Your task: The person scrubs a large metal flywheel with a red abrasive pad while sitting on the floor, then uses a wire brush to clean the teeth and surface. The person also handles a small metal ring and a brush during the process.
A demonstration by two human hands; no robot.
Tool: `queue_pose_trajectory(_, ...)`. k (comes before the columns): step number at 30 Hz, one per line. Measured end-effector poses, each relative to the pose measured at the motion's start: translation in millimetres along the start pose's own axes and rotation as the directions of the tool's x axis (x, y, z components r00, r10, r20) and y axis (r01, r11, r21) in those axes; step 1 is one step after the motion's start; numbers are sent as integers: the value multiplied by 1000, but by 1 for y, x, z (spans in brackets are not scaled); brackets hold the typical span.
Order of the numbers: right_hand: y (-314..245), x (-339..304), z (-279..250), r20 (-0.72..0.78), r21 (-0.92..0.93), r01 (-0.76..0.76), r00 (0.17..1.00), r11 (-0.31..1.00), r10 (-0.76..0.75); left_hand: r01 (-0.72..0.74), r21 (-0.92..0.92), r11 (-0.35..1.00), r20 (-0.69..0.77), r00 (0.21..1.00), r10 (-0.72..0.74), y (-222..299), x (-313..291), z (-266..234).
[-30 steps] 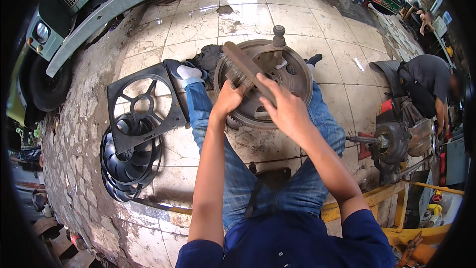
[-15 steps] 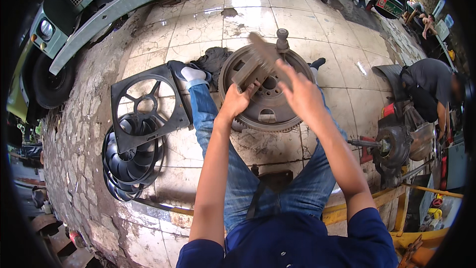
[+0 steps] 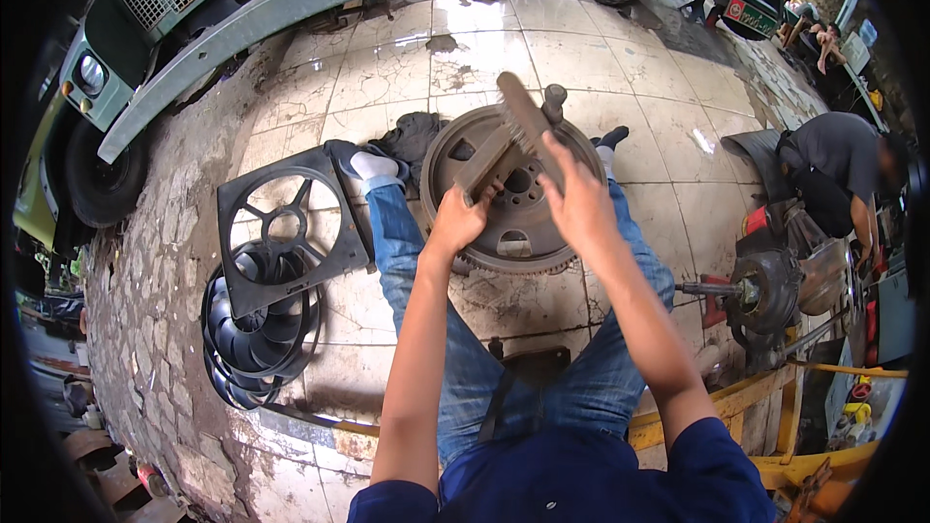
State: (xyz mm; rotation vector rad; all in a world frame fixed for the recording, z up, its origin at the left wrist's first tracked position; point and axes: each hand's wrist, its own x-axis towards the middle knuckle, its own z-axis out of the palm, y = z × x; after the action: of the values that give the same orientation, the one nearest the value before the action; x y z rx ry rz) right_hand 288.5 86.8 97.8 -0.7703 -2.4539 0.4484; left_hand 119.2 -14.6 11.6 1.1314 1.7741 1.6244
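Between my legs a toothed round metal flywheel (image 3: 515, 248) lies on the tiled floor, with holes around its centre. My left hand (image 3: 458, 220) is closed on the near end of a flat, rectangular metal piece (image 3: 483, 167), held tilted above the flywheel. In my right hand (image 3: 581, 205) is a wire brush (image 3: 524, 111) with a brown back. Its bristles are at the far right part of the metal piece; whether they touch it I cannot tell. A dark upright part with a rounded top (image 3: 554, 102) stands by the flywheel's far rim.
Left of my leg, a black fan shroud (image 3: 254, 292) overlaps black fan blades (image 3: 254, 344). A dark cloth (image 3: 412, 136) lies by my left foot. A grey vehicle bumper (image 3: 291, 17) crosses the far left. At right, a person (image 3: 835, 169) bends near a hub assembly (image 3: 760, 292).
The brush and my right hand have shifted slightly toward me and to the right across the metal piece. My left hand keeps its hold. The whole view has tilted a little.
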Motion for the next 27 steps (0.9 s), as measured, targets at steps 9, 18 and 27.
queue_pose_trajectory(9,11,-5,7,-24,7,7,1000,1000,-7,-1,22,1000,22,1000,1,9,-4,-5)
queue_pose_trajectory(18,-5,-28,24,31,47,191,981,980,-193,27,-104,994,-19,999,-29,-1,-5,-7)
queue_pose_trajectory(27,-3,-37,28,7,40,232,973,972,-233,19,38,999,-18,1000,-18,2,-8,-8)
